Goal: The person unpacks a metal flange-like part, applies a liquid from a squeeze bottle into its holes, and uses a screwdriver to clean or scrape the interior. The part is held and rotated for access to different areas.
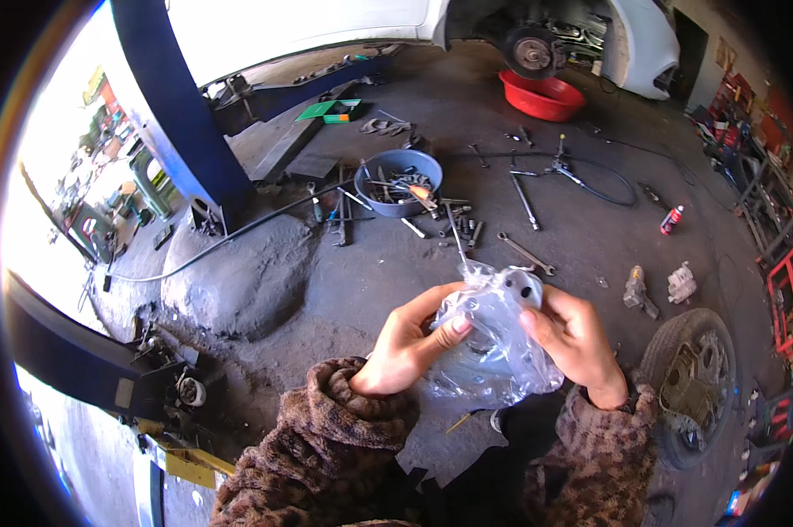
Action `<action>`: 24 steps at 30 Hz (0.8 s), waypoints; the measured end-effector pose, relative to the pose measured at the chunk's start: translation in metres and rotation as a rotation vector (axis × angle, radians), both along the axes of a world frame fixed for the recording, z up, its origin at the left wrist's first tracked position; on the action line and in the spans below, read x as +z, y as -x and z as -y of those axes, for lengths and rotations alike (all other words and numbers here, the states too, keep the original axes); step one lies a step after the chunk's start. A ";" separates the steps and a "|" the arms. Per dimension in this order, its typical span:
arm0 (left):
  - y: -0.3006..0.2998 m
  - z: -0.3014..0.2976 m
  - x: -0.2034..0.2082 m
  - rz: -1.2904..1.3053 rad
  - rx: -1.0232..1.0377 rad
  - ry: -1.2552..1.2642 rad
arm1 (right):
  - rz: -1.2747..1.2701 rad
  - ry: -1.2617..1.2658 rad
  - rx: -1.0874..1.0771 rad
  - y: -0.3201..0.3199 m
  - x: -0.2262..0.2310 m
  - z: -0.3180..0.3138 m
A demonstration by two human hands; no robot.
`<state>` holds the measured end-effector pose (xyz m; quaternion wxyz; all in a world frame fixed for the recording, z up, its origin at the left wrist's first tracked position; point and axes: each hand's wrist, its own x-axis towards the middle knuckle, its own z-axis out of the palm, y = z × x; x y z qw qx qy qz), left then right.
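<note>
Both my hands hold a clear plastic bag (493, 373) in front of me, with a grey metal part (521, 283) inside it. Two dark round holes show in the part near the bag's upper end. My left hand (418, 338) grips the bag's left side, thumb lying on top. On the other side my right hand (576, 334) pinches the bag, its thumb against the part. The lower portion of the part is blurred by crumpled plastic, so its exact kind is unclear. Beyond my fingers lies a combination wrench (528, 253) on the floor.
A grey basin (399, 207) full of tools stands ahead, loose sockets beside it. Farther off, a red basin (541, 98) sits under the raised white car (326, 22). A wheel (691, 386) lies at right, near a spray can (671, 220). A blue lift post (173, 97) rises at left.
</note>
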<state>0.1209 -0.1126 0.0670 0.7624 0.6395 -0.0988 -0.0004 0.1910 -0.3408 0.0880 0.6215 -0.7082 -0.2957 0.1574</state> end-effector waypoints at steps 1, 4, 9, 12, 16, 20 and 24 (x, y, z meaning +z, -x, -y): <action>0.000 -0.001 0.000 0.005 -0.007 0.007 | -0.029 -0.001 0.031 0.000 -0.002 0.001; 0.002 -0.004 -0.002 0.007 -0.005 -0.071 | -0.070 -0.046 0.043 0.006 -0.006 0.001; 0.011 0.000 -0.002 -0.102 -0.079 0.067 | -0.064 0.005 -0.078 0.013 -0.005 0.009; 0.015 -0.006 -0.001 -0.059 0.018 -0.138 | -0.173 -0.172 -0.180 0.012 -0.005 0.018; 0.018 -0.019 -0.009 -0.081 0.118 -0.159 | -0.253 -0.398 -0.419 0.008 -0.005 0.031; 0.010 -0.025 -0.024 -0.028 0.198 -0.175 | -0.203 -0.654 -0.509 0.002 -0.010 0.038; 0.001 -0.035 -0.030 -0.002 0.222 -0.311 | -0.171 -0.755 -0.501 -0.001 -0.020 0.047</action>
